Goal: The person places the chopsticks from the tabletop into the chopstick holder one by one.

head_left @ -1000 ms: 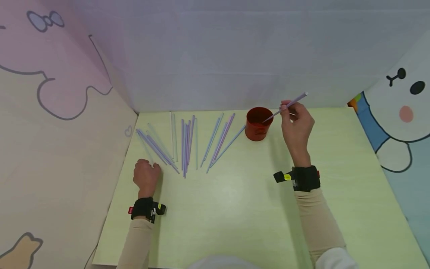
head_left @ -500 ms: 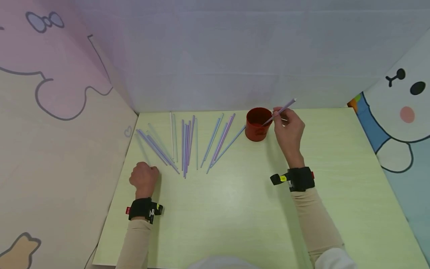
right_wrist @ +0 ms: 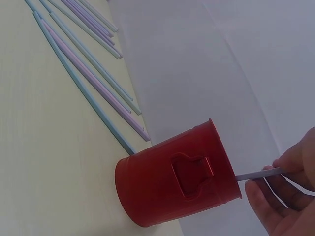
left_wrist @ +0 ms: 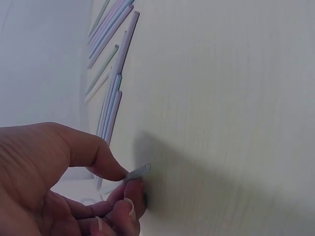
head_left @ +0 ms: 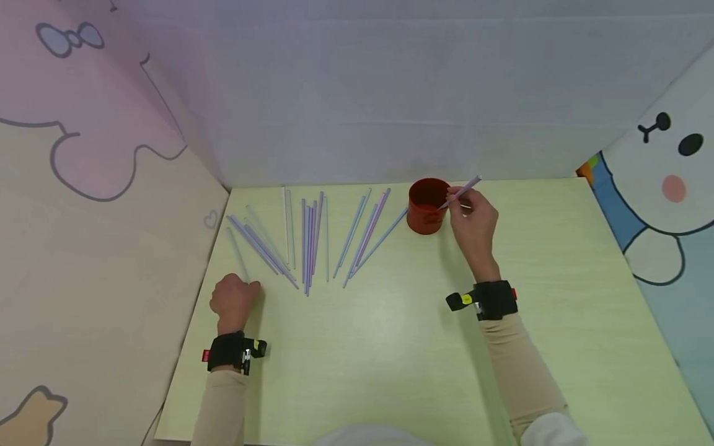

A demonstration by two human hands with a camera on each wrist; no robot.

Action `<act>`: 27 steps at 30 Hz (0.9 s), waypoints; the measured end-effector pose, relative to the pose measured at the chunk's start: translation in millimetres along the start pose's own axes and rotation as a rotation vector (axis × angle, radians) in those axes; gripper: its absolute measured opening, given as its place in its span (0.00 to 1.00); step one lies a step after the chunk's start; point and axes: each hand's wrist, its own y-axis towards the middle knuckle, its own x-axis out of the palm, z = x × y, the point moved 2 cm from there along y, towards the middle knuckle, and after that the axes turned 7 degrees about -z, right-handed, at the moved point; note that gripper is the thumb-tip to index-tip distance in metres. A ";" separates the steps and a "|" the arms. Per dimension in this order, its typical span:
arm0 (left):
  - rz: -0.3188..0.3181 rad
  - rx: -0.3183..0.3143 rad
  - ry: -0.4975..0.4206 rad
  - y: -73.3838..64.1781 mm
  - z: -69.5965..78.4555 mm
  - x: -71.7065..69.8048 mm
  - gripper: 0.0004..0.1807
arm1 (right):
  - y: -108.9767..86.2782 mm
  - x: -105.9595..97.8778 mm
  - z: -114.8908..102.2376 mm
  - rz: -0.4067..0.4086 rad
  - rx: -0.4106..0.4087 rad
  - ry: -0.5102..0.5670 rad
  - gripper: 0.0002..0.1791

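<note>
A red cup [head_left: 426, 217] with a raised handle shape on its side stands near the table's back edge. My right hand [head_left: 475, 226] pinches a purple straw [head_left: 471, 183] between thumb and fingers at the cup's right rim. In the right wrist view the lower part of this straw [right_wrist: 256, 174] passes into the cup's mouth and is hidden inside. At the left of the table my left hand [head_left: 233, 303] pinches the near end of a pale green straw [head_left: 237, 251]. Its tip [left_wrist: 142, 170] sticks out between thumb and forefinger in the left wrist view.
Several purple straws [head_left: 308, 248] lie in a bunch, with more purple straws [head_left: 262, 251] to their left. Blue and pink straws [head_left: 365, 235] lie left of the cup, and one blue straw [head_left: 382, 240] ends beside its base. A pale wall [head_left: 357, 93] rises behind the table.
My right hand has moved left and toward the cup, lowering the purple straw at its rim. My left hand has drawn slightly back and left with the pale green straw, which shows more.
</note>
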 end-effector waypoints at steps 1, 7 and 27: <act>-0.001 -0.003 -0.012 -1.8 -0.8 -0.1 0.15 | -0.8 -0.5 -2.9 -0.001 0.003 0.003 0.09; 0.027 0.035 -0.105 -10.8 -4.2 3.6 0.16 | -2.5 -1.9 0.9 -0.013 0.011 -0.015 0.10; 0.047 0.177 -0.379 -30.7 -0.6 2.7 0.13 | -9.8 1.3 37.5 -0.004 0.046 -0.068 0.12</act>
